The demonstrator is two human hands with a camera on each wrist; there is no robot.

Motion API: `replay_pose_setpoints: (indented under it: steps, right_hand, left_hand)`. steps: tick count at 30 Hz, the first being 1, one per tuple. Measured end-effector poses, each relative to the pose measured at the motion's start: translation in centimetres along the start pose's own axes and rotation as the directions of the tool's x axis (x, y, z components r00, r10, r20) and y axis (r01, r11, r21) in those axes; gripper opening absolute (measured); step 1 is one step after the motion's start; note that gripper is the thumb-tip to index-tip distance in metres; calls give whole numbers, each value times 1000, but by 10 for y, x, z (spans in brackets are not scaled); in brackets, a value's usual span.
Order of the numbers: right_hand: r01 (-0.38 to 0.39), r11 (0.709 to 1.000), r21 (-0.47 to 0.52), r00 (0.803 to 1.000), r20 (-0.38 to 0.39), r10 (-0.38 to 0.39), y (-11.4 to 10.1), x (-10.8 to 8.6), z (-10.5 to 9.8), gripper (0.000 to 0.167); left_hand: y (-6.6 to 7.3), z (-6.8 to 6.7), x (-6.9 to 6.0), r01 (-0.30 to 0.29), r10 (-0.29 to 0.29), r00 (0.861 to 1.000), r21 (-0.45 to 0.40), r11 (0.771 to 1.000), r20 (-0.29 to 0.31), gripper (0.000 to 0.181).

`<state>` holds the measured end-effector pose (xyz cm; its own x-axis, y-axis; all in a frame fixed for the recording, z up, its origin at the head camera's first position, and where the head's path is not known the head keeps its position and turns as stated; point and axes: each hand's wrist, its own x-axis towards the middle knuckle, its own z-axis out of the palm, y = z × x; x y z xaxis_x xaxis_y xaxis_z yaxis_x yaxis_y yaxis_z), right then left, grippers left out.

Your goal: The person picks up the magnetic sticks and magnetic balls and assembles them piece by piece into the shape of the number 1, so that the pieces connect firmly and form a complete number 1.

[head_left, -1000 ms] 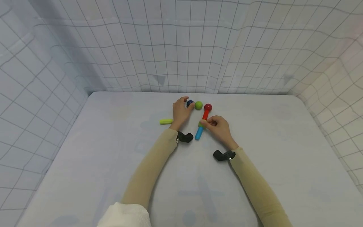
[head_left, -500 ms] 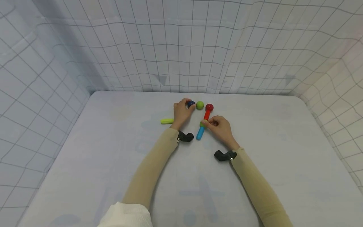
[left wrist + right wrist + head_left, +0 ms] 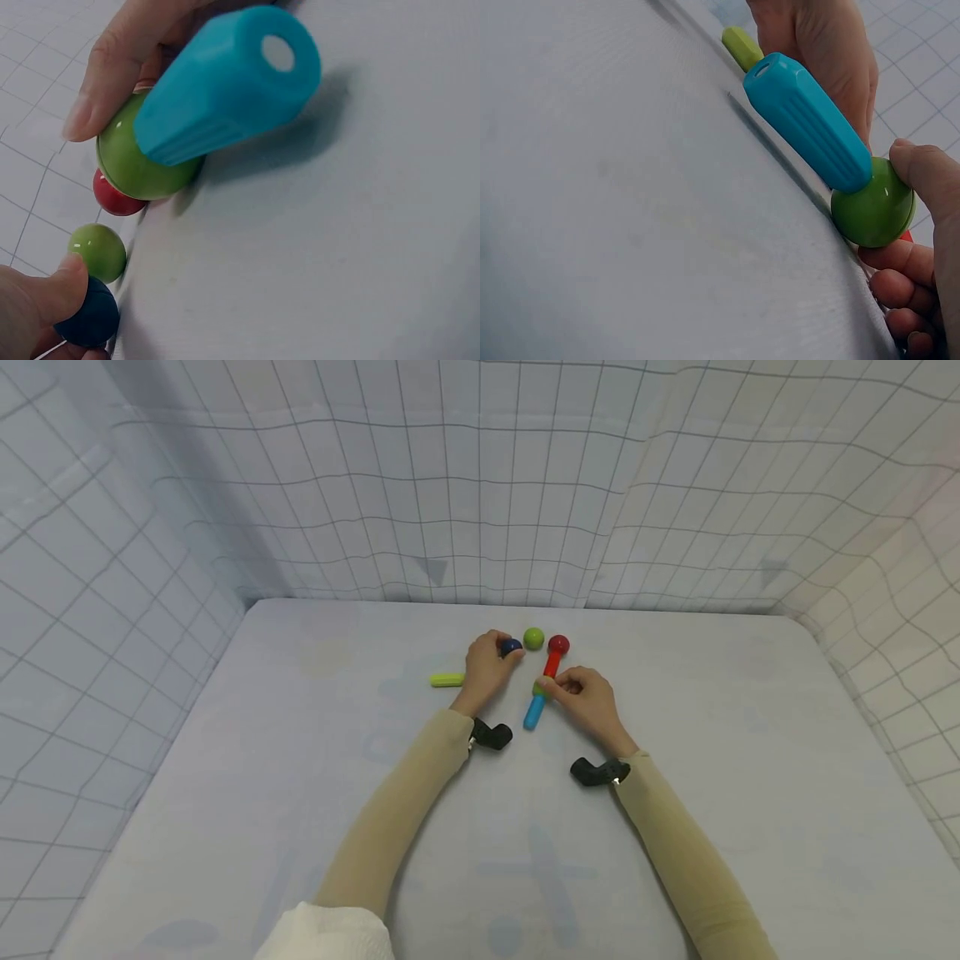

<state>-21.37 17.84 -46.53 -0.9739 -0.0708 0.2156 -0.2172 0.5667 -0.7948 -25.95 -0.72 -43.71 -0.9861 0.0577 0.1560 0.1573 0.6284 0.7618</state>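
My left hand [image 3: 486, 670] pinches a dark blue ball [image 3: 91, 319] between thumb and fingers, low over the table. With thumb and fingertips, my right hand [image 3: 592, 700] holds a green ball [image 3: 870, 206] that joins two sticks. The light blue stick [image 3: 806, 120] points toward me; its end shows a pale round spot in the left wrist view. On the far side, a red stick [image 3: 552, 663] runs to a red ball [image 3: 558, 645]. A loose green ball [image 3: 534, 638] sits between the blue ball and the red one.
A yellow-green stick [image 3: 447, 680] lies left of my left hand, partly hidden behind it. The white table [image 3: 375, 735] ends at a back wall of white cloth [image 3: 420, 510] with a dark grid. Similar cloth stands at both sides.
My left fingers have closed round the dark blue ball and drawn it slightly toward me, away from the row. My right hand keeps its hold on the joined sticks. The view has shifted a little.
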Motion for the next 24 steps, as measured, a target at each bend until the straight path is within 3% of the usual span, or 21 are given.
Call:
replay_pose_setpoints:
  steps: [6, 12, 24]
  right_hand:
    - [8, 1000, 2, 1000, 7, -8, -1, -1, 0, 31]
    - [15, 1000, -3, 1000, 0, -15, -1, -1, 0, 30]
    - [-6, 1000, -11, 1000, 0, 6, -2, -1, -1, 32]
  left_hand:
    - [2, -3, -11, 20, -20, 1000, 1, 1000, 21, 40]
    - [1, -6, -21, -16, 16, 1000, -5, 1000, 15, 42]
    - [-4, -13, -45, -41, 44, 997, -45, 998, 62, 40]
